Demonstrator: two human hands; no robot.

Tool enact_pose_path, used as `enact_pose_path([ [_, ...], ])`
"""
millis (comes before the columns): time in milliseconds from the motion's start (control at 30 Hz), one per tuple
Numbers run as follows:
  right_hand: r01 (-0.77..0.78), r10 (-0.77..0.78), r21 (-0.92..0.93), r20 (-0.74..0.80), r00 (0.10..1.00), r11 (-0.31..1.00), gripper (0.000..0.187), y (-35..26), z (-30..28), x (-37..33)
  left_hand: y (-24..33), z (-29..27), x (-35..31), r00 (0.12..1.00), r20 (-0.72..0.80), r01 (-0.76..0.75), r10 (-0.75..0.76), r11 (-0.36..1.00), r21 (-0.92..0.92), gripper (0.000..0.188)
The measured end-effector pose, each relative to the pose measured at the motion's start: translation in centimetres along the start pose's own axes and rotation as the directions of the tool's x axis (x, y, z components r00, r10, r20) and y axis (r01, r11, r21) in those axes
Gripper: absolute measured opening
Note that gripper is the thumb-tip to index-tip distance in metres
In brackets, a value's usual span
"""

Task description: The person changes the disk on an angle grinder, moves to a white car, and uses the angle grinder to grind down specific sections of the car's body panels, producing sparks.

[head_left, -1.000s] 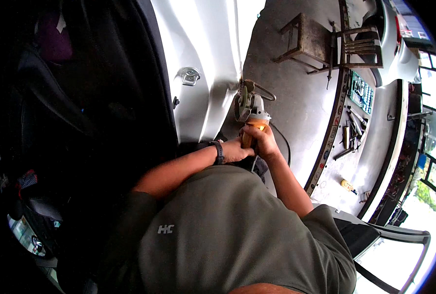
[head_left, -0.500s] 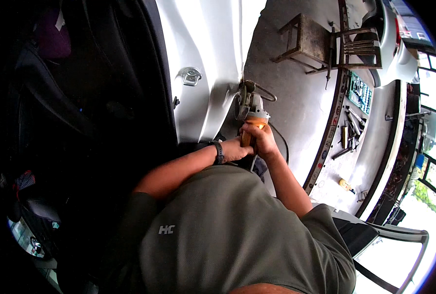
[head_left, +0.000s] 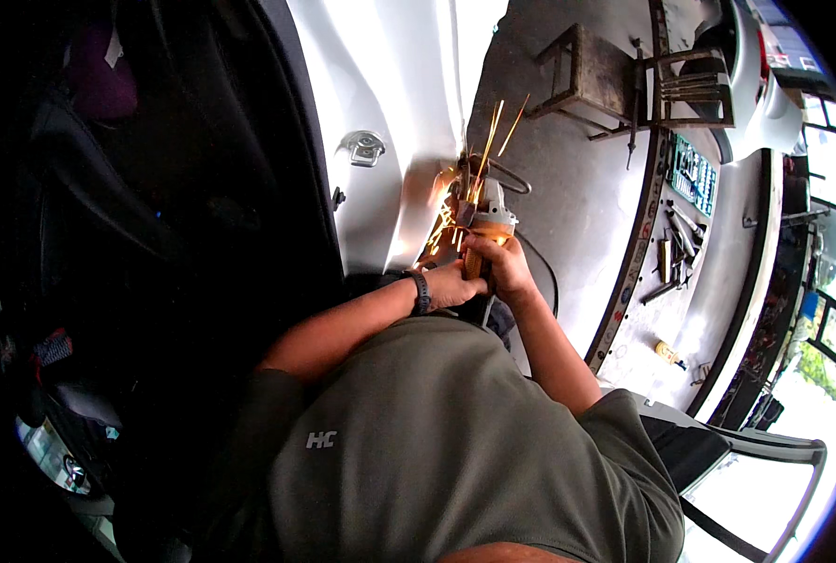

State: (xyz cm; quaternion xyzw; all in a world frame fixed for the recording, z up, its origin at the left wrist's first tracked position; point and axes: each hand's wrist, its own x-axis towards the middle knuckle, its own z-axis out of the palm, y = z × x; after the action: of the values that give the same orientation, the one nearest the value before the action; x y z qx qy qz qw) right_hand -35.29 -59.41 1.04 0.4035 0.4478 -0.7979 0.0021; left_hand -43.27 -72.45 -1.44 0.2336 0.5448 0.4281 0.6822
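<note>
Both my hands are closed around an orange and grey angle grinder (head_left: 495, 220). My right hand (head_left: 505, 266) wraps its orange body from the right. Lower down, my left hand (head_left: 453, 285) grips the handle end, with a dark band on the wrist. The grinder's head meets the edge of the white car body panel (head_left: 373, 202), near its lower right part. Orange sparks (head_left: 444, 225) spray around the head, some downward and some up past the panel edge. The exact contact point of the disc is hidden by the glare and the tool.
The dark car interior (head_left: 192, 216) fills the left, and a metal striker (head_left: 363, 148) sits on the panel. A cable (head_left: 551, 272) curves over the floor at the right. Beyond stand a wooden chair (head_left: 596, 80), a green socket set (head_left: 693, 175) and several hand tools (head_left: 681, 246). An open car door (head_left: 756, 441) is lower right.
Sparks now fly from the grinder's head, where none showed before, and the panel beside it glows orange. My hands keep their grip in nearly the same place.
</note>
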Motion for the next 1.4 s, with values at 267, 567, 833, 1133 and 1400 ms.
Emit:
enact_pose_path([
  [267, 0.017, -0.017, -0.003, 0.004, 1.000, 1.000, 0.027, -0.1, -0.1, 0.3, -0.3, -0.4, 0.4, 0.991, 0.091, 0.104, -0.094, 0.989, -0.108, 0.036],
  [567, 0.070, -0.070, 0.000, -0.022, 0.997, 0.998, 0.033, -0.1, 0.2, 0.2, 0.7, -0.7, 0.3, 0.984, 0.178, 0.044, -0.023, 0.993, -0.112, 0.033],
  [833, 0.157, -0.159, -0.066, -0.032, 0.987, 0.985, 0.035, -1.0, 0.8, -0.1, -1.1, -0.4, 0.8, 0.995, 0.097, -0.005, 0.023, 0.984, -0.180, 0.041],
  [1133, 0.122, -0.125, -0.047, -0.053, 0.991, 0.991, 0.040, -3.4, 1.9, -1.7, 1.2, -0.8, -0.4, 0.999, 0.049, 0.009, -0.012, 0.997, 0.074, 0.045],
  [1400, 0.147, -0.154, -0.067, -0.100, 0.983, 0.987, 0.039, -1.9, 1.2, -0.5, 0.1, -0.9, 0.0, 0.998, -0.046, 0.052, -0.046, 0.988, 0.143, 0.039],
])
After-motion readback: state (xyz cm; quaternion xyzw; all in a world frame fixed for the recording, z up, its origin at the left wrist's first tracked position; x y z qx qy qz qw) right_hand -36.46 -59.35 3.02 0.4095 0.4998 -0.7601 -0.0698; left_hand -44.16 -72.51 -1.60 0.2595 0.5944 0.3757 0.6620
